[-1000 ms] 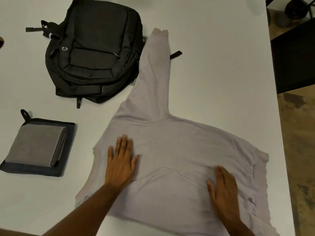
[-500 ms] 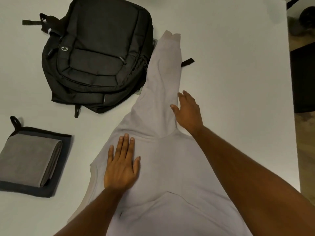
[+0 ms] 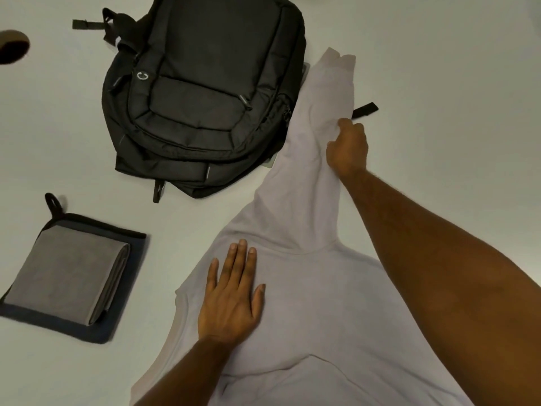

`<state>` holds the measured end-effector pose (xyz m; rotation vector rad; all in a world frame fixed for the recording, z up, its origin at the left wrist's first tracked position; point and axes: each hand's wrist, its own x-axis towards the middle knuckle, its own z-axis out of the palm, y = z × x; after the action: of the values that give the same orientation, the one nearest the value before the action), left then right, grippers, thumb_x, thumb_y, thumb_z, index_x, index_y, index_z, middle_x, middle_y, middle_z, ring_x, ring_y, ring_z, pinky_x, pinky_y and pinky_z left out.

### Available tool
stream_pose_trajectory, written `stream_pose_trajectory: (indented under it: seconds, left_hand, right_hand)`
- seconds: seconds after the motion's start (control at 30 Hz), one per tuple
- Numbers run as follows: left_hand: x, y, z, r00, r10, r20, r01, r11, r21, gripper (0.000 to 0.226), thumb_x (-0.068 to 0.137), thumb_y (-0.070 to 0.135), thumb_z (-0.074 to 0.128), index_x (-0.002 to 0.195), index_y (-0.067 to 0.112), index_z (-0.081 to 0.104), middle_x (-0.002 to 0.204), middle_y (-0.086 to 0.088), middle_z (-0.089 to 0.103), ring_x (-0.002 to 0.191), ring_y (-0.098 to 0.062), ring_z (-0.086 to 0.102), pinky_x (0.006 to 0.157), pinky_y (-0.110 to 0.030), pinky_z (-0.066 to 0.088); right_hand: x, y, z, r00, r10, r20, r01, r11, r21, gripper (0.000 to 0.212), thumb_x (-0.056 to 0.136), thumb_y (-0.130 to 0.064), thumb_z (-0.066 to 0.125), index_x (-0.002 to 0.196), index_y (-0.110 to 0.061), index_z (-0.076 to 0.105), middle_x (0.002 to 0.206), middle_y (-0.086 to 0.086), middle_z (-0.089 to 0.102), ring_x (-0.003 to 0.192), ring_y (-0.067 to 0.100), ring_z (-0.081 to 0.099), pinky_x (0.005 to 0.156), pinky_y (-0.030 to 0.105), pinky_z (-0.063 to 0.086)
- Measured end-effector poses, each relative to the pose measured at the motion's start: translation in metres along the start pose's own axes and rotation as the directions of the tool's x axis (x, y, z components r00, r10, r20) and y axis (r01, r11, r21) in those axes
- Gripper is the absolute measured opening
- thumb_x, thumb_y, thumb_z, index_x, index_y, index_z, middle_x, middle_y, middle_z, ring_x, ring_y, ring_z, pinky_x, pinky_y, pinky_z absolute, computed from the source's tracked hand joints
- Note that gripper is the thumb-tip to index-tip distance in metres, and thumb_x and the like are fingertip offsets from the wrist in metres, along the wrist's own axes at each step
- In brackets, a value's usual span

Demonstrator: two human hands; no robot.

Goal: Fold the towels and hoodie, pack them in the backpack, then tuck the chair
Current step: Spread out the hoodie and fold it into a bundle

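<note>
Fingers of right hand (image 3: pixel 347 148) curled, pinching the hoodie (image 3: pixel 316 312) sleeve edge; left hand (image 3: pixel 231 300) flat on hoodie body, fingers straight and slightly spread.

Hoodie lies front-up on white table (image 3: pixel 439 68), pale lilac, sleeve stretched toward far edge beside the backpack (image 3: pixel 202 98), touching its right side. Backpack black, lying flat, closed as far as visible, strap end poking out past the sleeve. Folded towels (image 3: pixel 67 276) stacked near left: grey one on top of a dark one with loop. Brown blurred object (image 3: pixel 13 46) at far left edge, cannot tell what.
</note>
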<state>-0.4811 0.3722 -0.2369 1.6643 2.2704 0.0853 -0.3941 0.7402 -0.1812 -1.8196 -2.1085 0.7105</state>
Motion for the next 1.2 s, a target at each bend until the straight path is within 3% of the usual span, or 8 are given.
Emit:
stream_pose_trajectory:
  seconds: [0.43,0.57,0.73,0.87,0.93,1.03,1.13,1.2]
  left_hand:
    - [-0.004,0.002,-0.008,0.999,0.035,-0.021,-0.036,0.997,-0.072,0.068,0.104,0.044,0.026,0.163,0.020,0.000,0.170,0.000,-0.006,0.156,-0.015,-0.009,0.127,-0.050,0.003]
    - [-0.004,-0.003,-0.017,1.000,-0.011,-0.003,0.010,0.945,-0.328,0.064,0.104,0.044,0.017,0.162,0.024,0.000,0.169,0.009,-0.004,0.154,-0.004,-0.009,0.127,-0.039,-0.004]
    - [-0.017,-0.010,-0.059,0.947,-0.292,0.137,0.250,0.399,-0.882,0.052,0.109,0.045,0.033,0.158,0.030,0.030,0.159,0.015,0.032,0.145,-0.003,0.031,0.122,-0.027,0.019]
    - [-0.023,-0.020,-0.084,0.837,-0.443,0.320,0.297,-0.123,-0.947,0.046,0.107,0.047,0.037,0.143,0.023,0.054,0.131,-0.001,0.068,0.112,-0.009,0.068,0.102,-0.031,0.049]
    - [-0.033,-0.021,-0.091,0.815,-0.426,0.392,0.328,-0.219,-0.919,0.052,0.107,0.052,0.031,0.135,0.017,0.058,0.124,-0.009,0.071,0.108,-0.016,0.071,0.093,-0.034,0.052]
    - [-0.050,-0.017,-0.090,0.804,-0.459,0.379,0.388,-0.078,-0.918,0.045,0.107,0.045,0.041,0.133,0.014,0.060,0.120,-0.009,0.072,0.111,-0.025,0.069,0.100,-0.042,0.053]
    - [-0.058,-0.008,-0.084,0.879,-0.442,0.181,0.348,0.334,-0.876,0.042,0.105,0.038,0.050,0.138,0.014,0.056,0.127,-0.002,0.064,0.115,-0.024,0.062,0.103,-0.044,0.050]
    - [-0.060,0.008,-0.083,0.900,-0.414,0.137,0.341,0.473,-0.812,0.041,0.104,0.042,0.051,0.136,0.017,0.055,0.118,0.003,0.061,0.108,-0.020,0.058,0.098,-0.039,0.048]
  right_hand:
    - [-0.110,-0.026,-0.085,0.960,-0.100,-0.261,0.127,0.988,0.087,0.010,0.100,-0.014,0.059,0.108,-0.010,0.062,0.109,0.000,0.049,0.092,0.012,0.054,0.066,0.002,0.034]
    - [-0.181,-0.032,-0.116,0.963,-0.093,-0.255,0.150,0.965,0.216,0.011,0.101,-0.019,0.059,0.108,-0.011,0.057,0.117,0.001,0.046,0.091,0.008,0.050,0.072,0.002,0.037]
    - [-0.303,-0.037,-0.134,0.954,-0.115,-0.276,0.237,0.853,0.464,0.007,0.101,-0.014,0.059,0.101,-0.017,0.053,0.099,0.000,0.056,0.083,0.007,0.053,0.074,0.019,0.042]
    - [-0.436,-0.020,-0.114,0.881,-0.433,-0.191,0.472,0.770,0.429,0.018,0.099,-0.017,0.058,0.115,-0.025,0.055,0.125,-0.014,0.055,0.118,0.005,0.057,0.101,0.019,0.042]
    - [-0.486,0.006,-0.094,0.786,-0.619,0.001,0.584,0.742,0.330,0.031,0.097,-0.031,0.062,0.127,-0.027,0.055,0.142,-0.020,0.050,0.126,0.002,0.055,0.104,0.018,0.044]
    - [-0.494,0.068,-0.070,0.785,-0.607,0.126,0.596,0.795,0.112,0.041,0.105,-0.048,0.044,0.135,-0.023,0.056,0.148,-0.006,0.052,0.126,0.010,0.056,0.103,0.027,0.046]
    - [-0.440,0.153,-0.072,0.953,-0.299,0.058,0.304,0.945,-0.122,0.045,0.106,-0.041,0.037,0.140,-0.015,0.052,0.148,0.007,0.052,0.129,0.027,0.054,0.108,0.039,0.042]
    - [-0.398,0.203,-0.093,0.999,-0.049,0.014,0.051,0.952,-0.302,0.050,0.099,-0.025,0.051,0.146,-0.009,0.047,0.152,0.017,0.046,0.134,0.037,0.049,0.108,0.050,0.044]
